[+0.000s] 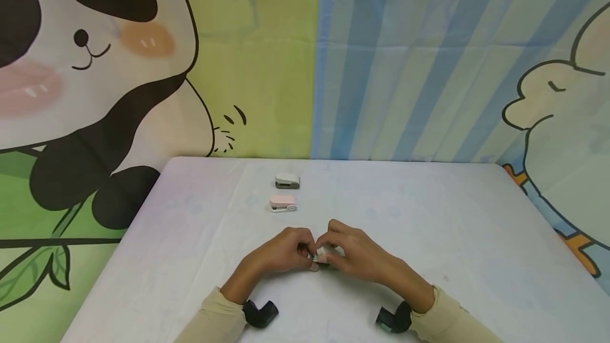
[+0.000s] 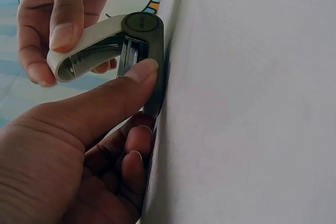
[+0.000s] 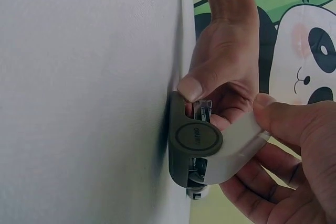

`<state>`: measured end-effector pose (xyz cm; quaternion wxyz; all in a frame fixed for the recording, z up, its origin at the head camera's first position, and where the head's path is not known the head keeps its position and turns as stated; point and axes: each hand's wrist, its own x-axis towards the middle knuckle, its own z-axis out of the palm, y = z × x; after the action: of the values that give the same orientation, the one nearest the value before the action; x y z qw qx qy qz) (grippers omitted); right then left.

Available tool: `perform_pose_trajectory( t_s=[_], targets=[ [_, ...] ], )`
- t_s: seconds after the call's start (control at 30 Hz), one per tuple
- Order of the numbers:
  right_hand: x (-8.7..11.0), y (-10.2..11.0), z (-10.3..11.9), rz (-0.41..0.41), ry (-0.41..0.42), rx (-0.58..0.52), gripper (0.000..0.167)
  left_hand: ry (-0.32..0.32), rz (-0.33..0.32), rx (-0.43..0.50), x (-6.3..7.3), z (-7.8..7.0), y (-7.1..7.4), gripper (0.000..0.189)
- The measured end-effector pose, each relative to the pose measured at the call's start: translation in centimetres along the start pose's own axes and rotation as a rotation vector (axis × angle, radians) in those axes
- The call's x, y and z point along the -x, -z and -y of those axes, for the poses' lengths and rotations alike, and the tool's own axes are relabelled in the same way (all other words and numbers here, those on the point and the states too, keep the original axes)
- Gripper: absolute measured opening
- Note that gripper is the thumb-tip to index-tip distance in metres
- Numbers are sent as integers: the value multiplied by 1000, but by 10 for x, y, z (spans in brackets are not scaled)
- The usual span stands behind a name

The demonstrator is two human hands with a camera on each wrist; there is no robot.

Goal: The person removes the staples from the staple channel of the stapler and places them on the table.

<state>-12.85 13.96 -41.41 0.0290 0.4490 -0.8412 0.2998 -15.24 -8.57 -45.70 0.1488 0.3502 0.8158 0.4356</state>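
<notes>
Along the near side of the tabletop (image 1: 405,226): two beige sleeves (image 1: 214,317), black devices (image 1: 261,314) at the wrists. Just beyond, an opened white-and-grey stapler (image 3: 218,145) sits between both hands. Left hand (image 1: 286,250) pinches the grey base, fingers curled; right hand (image 1: 355,250) grips the raised white arm between thumb and fingers. Fingers partly hide it in the head view. Farther off, apart from both hands: pink stapler (image 1: 283,203), then another white-and-grey one (image 1: 287,181). Behind: printed backdrop (image 1: 267,68), panda at left, blue stripes rightward.
</notes>
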Motion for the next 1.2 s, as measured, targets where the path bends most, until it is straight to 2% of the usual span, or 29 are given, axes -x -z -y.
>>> perform_pose_trajectory(
  t_s=[0.33,0.6,0.9,1.2],
  targets=[
    [2,16,0,58,-71,-19,26,16,-2,-33,-3,-2,-3,18],
    [3,25,-2,54,-116,6,26,12,-58,-72,-2,-4,-3,14],
    [4,30,-6,32,-136,79,25,-32,-134,-70,-3,-6,-5,14],
    [4,35,-7,39,-187,79,25,-7,-134,-123,-6,-6,-4,14]
  ],
)
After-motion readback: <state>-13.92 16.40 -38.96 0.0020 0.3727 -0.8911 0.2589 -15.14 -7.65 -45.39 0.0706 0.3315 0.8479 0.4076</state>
